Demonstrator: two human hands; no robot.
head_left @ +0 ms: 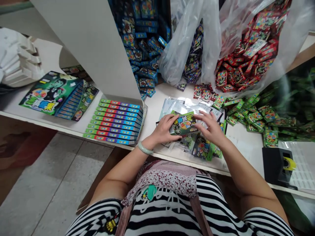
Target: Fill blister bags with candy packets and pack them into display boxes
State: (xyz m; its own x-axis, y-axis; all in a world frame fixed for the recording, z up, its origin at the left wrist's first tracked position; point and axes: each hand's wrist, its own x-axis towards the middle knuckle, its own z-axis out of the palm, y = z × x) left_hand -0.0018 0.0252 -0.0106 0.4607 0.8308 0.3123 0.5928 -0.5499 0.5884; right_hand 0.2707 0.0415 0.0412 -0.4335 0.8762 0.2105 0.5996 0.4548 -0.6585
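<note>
From the left, we see a green display box (44,93) on the worktop (241,154), then a fanned row of small multicoloured candy boxes (113,122). Next comes our left hand (164,128), curled shut round the left end of a green-and-black candy packet (184,124), fingers at its far edge and thumb at its near edge. The packet sits between our hands, above clear plastic sleeves (194,105), printed front up. Its long axis runs roughly left to right, one end towards each palm, the right end slightly farther from us. The left hand is nearer, already on it; our right hand (210,127) is half open at the right end, and we cannot tell whether it grips. Farther right lie loose green candy boxes (254,116) and a black tape dispenser (275,165).
</note>
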